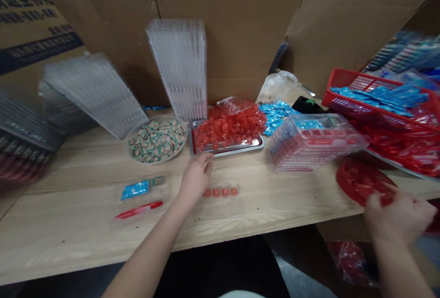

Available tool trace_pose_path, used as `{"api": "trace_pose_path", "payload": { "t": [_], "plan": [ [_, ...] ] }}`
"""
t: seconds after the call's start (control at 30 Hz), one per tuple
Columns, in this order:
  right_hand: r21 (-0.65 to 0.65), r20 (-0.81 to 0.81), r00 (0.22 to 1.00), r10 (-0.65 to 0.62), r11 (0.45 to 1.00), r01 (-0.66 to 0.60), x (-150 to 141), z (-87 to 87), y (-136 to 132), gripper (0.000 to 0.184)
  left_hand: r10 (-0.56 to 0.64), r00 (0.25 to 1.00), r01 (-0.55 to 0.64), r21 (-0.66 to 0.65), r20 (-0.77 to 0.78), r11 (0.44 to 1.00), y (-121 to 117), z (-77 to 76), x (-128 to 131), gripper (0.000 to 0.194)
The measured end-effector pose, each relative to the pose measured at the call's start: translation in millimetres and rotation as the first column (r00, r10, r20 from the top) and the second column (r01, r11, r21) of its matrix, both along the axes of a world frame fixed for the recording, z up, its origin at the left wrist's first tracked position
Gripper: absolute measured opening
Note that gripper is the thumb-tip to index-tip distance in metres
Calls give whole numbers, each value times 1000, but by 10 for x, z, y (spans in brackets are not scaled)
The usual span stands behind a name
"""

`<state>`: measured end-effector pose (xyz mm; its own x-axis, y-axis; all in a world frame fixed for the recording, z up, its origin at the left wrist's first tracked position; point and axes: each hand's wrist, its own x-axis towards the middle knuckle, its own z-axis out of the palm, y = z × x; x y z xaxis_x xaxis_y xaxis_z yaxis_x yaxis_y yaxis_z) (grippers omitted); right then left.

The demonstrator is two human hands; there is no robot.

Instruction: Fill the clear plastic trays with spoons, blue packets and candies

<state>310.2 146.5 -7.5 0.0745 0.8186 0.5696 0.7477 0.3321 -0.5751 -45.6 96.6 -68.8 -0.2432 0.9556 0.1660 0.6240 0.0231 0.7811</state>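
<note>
Left of the left hand (197,176) lies a clear plastic tray (157,194) bearing a flat blue packet (135,190). Whether its curled fingers hold anything, I cannot tell. Just right, small red translucent squares (225,191); farther right, a round red plastic dish (348,185) at the blurred right hand's (398,213) fingertips, grip unclear.

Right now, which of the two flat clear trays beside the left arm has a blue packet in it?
The left tray: its blue packet lies beside a long red piece. The right tray shows a row of red squares instead.
</note>
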Motion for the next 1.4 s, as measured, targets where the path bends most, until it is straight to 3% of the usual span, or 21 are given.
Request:
{"api": "trace_pose_path", "payload": {
  "t": [0.13,0.2,0.27,0.33,0.4,0.5,0.57,0.63,0.7,0.77,0.8,0.87,0.97,1.1,1.17,1.23,1.33,1.4],
  "plan": [
    [215,182,947,-263,951,223,201,-392,-127,20,-2,1000,4,54,-31,999,658,13,-192,36],
    [343,259,921,-292,919,195,101,-587,-242,20,-43,999,43,57,-8,997,882,-1,-229,37],
    [346,284,941,-185,935,79,-108,-682,-316,22,-69,997,67,49,36,997,997,-31,-250,31],
    [224,246,969,16,972,-73,-381,-680,-305,23,-60,994,55,53,96,997,1006,-67,-278,24],
    [81,181,959,220,968,-238,-668,-642,-192,22,-24,984,11,70,177,998,936,-95,-325,20],
    [-115,84,881,465,883,-455,-1083,-626,101,19,52,938,-80,69,344,994,747,-106,-396,22],
    [-208,11,836,549,819,-535,-1359,-638,290,17,84,886,-115,40,456,993,598,-86,-412,26],
    [-260,-97,803,588,764,-590,-1638,-630,407,16,116,739,-117,-43,663,992,449,-45,-389,27],
    [-277,-228,759,609,707,-651,-1904,-584,435,20,167,456,-73,-149,874,986,316,8,-334,25],
    [-265,-335,694,637,643,-719,-2129,-515,390,30,216,186,-3,-219,959,976,204,59,-266,22],
    [-258,-370,660,654,610,-749,-2220,-480,352,33,224,126,24,-229,966,973,154,81,-233,20],
    [-255,-417,608,675,555,-792,-2347,-427,263,31,213,81,71,-219,974,973,61,119,-176,18],
    [-288,-537,567,624,496,-819,-2410,-401,139,20,199,86,102,-207,976,973,-76,160,-119,20],
    [-370,-680,518,518,368,-853,-2316,-413,25,12,207,157,150,-230,966,962,-255,176,-57,26],
    [-407,-581,571,580,401,-821,-2224,-412,-24,12,180,208,192,-220,962,956,-337,163,-19,29],
    [-421,-385,622,682,470,-776,-2118,-398,-83,12,119,321,212,-193,940,958,-408,146,25,30],
    [-399,-118,616,779,531,-748,-1958,-360,-197,12,4,523,220,-139,852,966,-486,132,106,25],
    [-358,-5,618,786,576,-735,-1859,-333,-279,14,-48,592,222,-105,804,969,-520,137,179,21]
  ]
}}
